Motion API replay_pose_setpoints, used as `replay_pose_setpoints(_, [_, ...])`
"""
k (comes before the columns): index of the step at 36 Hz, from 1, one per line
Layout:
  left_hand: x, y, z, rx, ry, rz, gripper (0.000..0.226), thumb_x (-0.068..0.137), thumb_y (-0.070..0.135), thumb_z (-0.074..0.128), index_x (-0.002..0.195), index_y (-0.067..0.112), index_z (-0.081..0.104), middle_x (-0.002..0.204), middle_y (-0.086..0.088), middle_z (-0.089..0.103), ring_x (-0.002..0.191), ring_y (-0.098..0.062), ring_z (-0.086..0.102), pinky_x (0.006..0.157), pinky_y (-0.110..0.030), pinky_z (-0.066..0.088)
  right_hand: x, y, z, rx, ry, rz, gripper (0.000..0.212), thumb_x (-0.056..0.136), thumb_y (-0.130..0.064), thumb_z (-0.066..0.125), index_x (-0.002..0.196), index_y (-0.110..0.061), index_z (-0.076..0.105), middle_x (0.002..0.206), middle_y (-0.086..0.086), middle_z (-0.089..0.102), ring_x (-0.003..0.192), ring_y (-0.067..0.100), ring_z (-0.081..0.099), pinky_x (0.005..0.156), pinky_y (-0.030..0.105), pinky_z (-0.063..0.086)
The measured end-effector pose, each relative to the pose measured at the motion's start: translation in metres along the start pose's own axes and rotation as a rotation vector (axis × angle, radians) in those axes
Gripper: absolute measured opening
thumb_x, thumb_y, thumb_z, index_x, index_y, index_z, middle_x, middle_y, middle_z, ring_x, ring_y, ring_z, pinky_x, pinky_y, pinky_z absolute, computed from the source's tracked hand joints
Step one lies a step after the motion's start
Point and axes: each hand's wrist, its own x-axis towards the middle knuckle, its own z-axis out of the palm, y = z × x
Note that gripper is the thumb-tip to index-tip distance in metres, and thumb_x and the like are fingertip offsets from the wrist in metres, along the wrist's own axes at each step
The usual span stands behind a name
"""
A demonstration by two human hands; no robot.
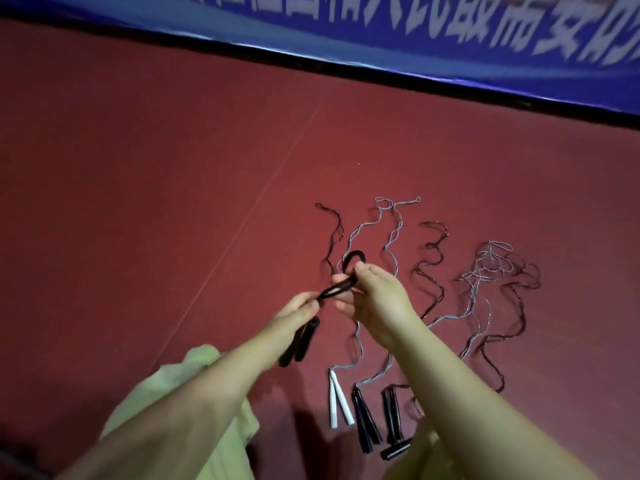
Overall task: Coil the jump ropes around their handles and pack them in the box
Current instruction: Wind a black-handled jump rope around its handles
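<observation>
The left hand (294, 315) pinches a thick black jump-rope cord (337, 289) just above its pair of black foam-looking handles (299, 342), which hang from that grip toward seven o'clock. The right hand (375, 296) has its fingers curled around a folded loop of the same cord, the bend of the loop poking out at twelve o'clock past the fingertips. So both hands are closed on one rope, held above the dark red floor (156, 202).

The risk I see: the loop is loose (only fingertips hold it), and if the left pinch slackens, the handles could swing or drop and the turns spring open. Winding too slackly would leave a coil that unravels when packed.

Below, from five to three o'clock, lie the other ropes: a grey wavy cord with slim white handles (339, 401), and thin black cords with black handles (365, 424), their strands overlapping. Lifting one carelessly could drag its neighbours into a tangle. No box is in view.
</observation>
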Motion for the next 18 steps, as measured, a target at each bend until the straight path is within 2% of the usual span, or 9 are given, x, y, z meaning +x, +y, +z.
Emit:
replay_pose_setpoints(1, [-0.009,-0.003,0.002,-0.044,-0.02,0.009,0.047,0.07,0.051,0.06,0.105,0.019,0.06,0.088,0.007,0.071,0.089,-0.011,0.062,0.084,-0.017,0.046,-0.003,-0.003,-0.001,0.03,0.0,-0.001,0.022,0.103,-0.023,0.042,0.087,-0.014,0.054,0.079,0.001,0.071,0.057,0.013,0.064,0.056,0.024,0.055])
replay_pose_setpoints(3, [-0.012,-0.011,0.005,-0.084,-0.073,-0.007,0.079,0.051,0.072,0.073,0.104,0.015,0.061,0.084,0.001,0.074,0.088,-0.02,0.067,0.09,-0.032,0.047,-0.005,-0.004,-0.004,0.067,0.007,-0.005,0.022,0.103,-0.023,0.042,0.087,-0.014,0.054,0.077,0.001,0.071,0.056,0.014,0.063,0.056,0.025,0.054])
replay_pose_setpoints(5, [-0.015,-0.019,0.003,-0.067,-0.176,-0.073,0.096,0.036,0.081,0.074,0.104,0.013,0.063,0.082,-0.002,0.074,0.083,-0.016,0.069,0.083,-0.03,0.048,-0.001,0.0,-0.009,0.078,0.012,-0.003,0.022,0.103,-0.024,0.041,0.087,-0.015,0.054,0.072,-0.002,0.072,0.056,0.013,0.065,0.056,0.024,0.054])
replay_pose_setpoints(6, [-0.017,-0.025,0.002,-0.058,-0.206,-0.093,0.094,0.038,0.078,0.075,0.104,0.012,0.063,0.08,-0.003,0.073,0.082,-0.015,0.069,0.08,-0.028,0.048,0.001,0.005,-0.012,0.083,0.011,0.002,0.023,0.103,-0.024,0.04,0.087,-0.016,0.053,0.07,-0.003,0.072,0.056,0.013,0.067,0.055,0.024,0.054])
replay_pose_setpoints(10, [-0.021,-0.028,0.006,0.022,-0.273,-0.153,0.058,0.053,0.044,0.072,0.095,0.007,0.059,0.068,0.0,0.067,0.067,-0.016,0.064,0.073,-0.025,0.049,0.011,0.014,-0.025,0.099,0.042,0.022,0.021,0.103,-0.025,0.04,0.089,-0.015,0.053,0.072,-0.001,0.071,0.064,0.015,0.071,0.052,0.022,0.054])
replay_pose_setpoints(14, [-0.014,-0.028,0.002,0.039,-0.313,-0.289,0.04,0.063,0.028,0.071,0.093,0.004,0.059,0.066,0.0,0.063,0.058,-0.015,0.059,0.065,-0.025,0.048,0.027,0.029,-0.046,0.084,0.102,0.082,0.02,0.103,-0.024,0.041,0.089,-0.014,0.053,0.078,0.004,0.069,0.069,0.019,0.069,0.061,0.027,0.055])
replay_pose_setpoints(16, [-0.009,-0.028,-0.001,0.034,-0.316,-0.333,0.027,0.073,0.019,0.067,0.092,0.002,0.058,0.063,0.0,0.062,0.055,-0.015,0.058,0.061,-0.025,0.047,0.038,0.031,-0.055,-0.036,0.12,0.111,0.019,0.102,-0.023,0.045,0.093,-0.01,0.054,0.082,0.008,0.066,0.074,0.024,0.065,0.068,0.032,0.054])
replay_pose_setpoints(18, [-0.005,-0.029,-0.002,0.041,-0.326,-0.355,0.009,0.087,0.007,0.062,0.092,0.001,0.058,0.063,0.0,0.063,0.054,-0.014,0.058,0.059,-0.024,0.048,0.05,0.031,-0.061,-0.315,0.109,0.113,0.023,0.1,-0.03,0.048,0.092,-0.01,0.055,0.083,0.006,0.062,0.079,0.024,0.062,0.073,0.033,0.051])
